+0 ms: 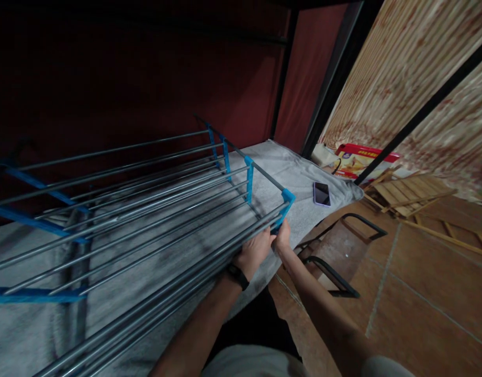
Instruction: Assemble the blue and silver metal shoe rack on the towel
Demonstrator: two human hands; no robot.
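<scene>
A metal clothes drying rack (pixel 154 209) with grey bars lies along the cloth-covered table, its bars running from the lower left toward the right. Blue plastic connectors join the bars, and one forms the near right corner piece (pixel 288 198). Both hands meet just under that corner. My left hand (pixel 257 248), with a dark band on its wrist, is closed around the end of the near bars. Pressed close beside it, my right hand (pixel 282 236) grips the lower end of the blue corner piece. The fingertips of both hands are partly hidden.
Grey cloth (pixel 303 170) covers the table, with a phone (pixel 322 194) near its right edge. A chair (pixel 338 251) stands beside it on the tiled floor. Beyond are a red and yellow box (pixel 358 163) and a folded wooden item (pixel 413 193). Dark red panels (pixel 233 73) rise behind.
</scene>
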